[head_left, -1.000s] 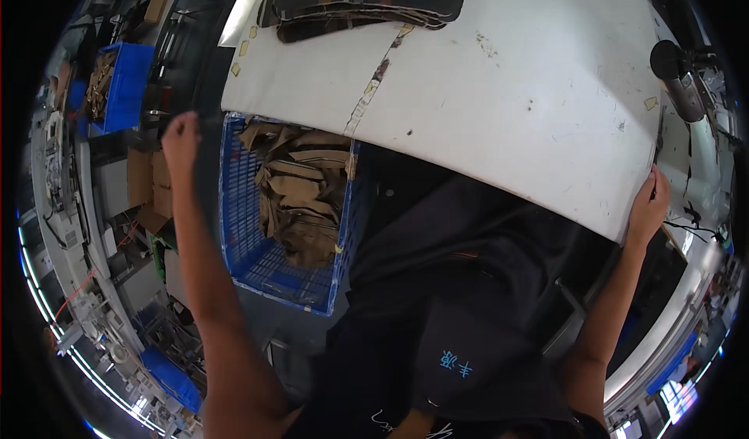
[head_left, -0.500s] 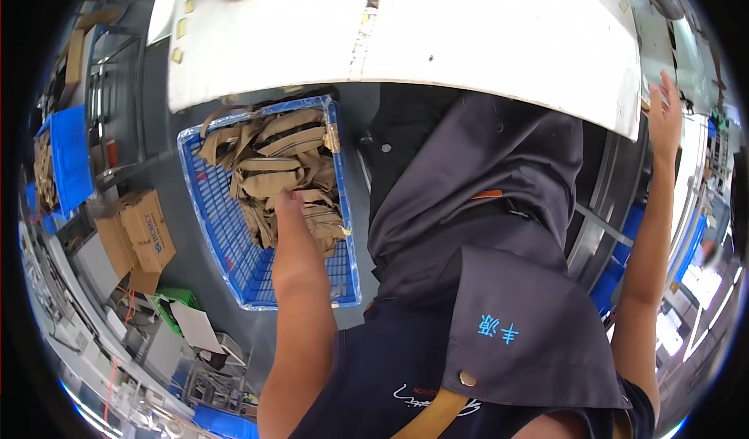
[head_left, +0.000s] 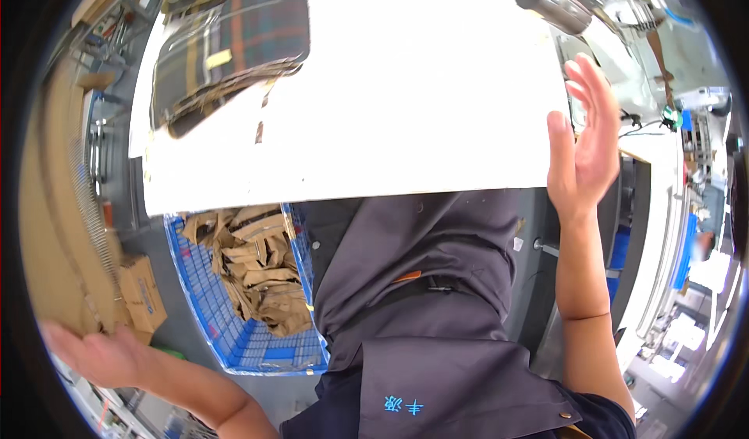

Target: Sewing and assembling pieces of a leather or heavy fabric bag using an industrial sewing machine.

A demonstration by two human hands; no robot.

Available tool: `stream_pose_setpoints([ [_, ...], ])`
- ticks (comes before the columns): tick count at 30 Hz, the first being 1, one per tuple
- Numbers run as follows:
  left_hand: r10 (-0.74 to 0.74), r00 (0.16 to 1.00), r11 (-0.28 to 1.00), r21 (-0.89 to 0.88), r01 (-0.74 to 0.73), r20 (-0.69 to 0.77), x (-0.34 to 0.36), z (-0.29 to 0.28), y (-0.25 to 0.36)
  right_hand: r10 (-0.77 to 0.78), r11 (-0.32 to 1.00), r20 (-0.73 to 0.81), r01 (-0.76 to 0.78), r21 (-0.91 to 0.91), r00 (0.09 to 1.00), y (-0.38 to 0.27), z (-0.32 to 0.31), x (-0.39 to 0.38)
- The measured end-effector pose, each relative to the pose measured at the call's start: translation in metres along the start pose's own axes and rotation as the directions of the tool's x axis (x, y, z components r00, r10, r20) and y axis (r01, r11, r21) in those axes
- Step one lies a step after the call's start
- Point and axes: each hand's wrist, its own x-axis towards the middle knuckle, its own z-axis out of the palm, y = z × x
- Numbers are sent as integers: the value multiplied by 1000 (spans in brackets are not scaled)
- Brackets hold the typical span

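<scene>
Meanwhile, beyond the left edge of the bench (head_left: pixel 406 119), the left hand (head_left: pixel 101 355) had blurred fingers closed on the lower end of a long tan cloth piece (head_left: pixel 62 197) with a ribbed strip; the right hand (head_left: pixel 587 146), thumb spread, empty, hovered by the right edge.

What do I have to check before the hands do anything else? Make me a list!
1. Right hand empty: ok, it's open, by the table's right edge.
2. Left hand gripping the big tan piece firmly: cannot tell, it's blurred near the piece's lower end.
3. Smaller tan pieces inside the blue crate: ok.
4. Those pieces stacked neatly: not ok, they're in a jumbled heap.
5. Plaid pile resting on the white table: ok, toward its left side.
</scene>
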Motion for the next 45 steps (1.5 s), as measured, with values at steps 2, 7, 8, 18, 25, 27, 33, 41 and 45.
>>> stream_pose_setpoints([
  [2,345,863,936,-195,-291,368,11,36,67,-197,971,-198,219,95,960,-13,-1,12],
  [7,295,124,557,-276,784,947,-27,203,224,96,991,367,-124,54,925,-28,-12,11],
  [8,394,-58,553,-186,812,917,-32,227,226,120,989,359,-144,42,926,-21,4,2],
  [18,507,-321,817,-329,473,800,-24,249,249,-10,967,604,160,-196,797,33,35,-15],
  [25,592,244,799,-519,-305,768,-54,222,260,379,921,483,-373,-115,789,55,34,19],
  [27,559,262,817,-468,-337,786,-54,224,262,459,862,550,-500,-84,698,64,36,33],
  [33,276,201,920,-198,-339,940,-38,237,264,254,967,322,-240,-83,912,59,61,10],
  [41,346,338,927,-265,-263,875,-51,235,269,192,981,288,-185,-51,938,56,58,-8],
  [45,311,330,924,-201,-326,891,-42,231,259,361,928,402,-367,-66,841,54,28,-3],
])
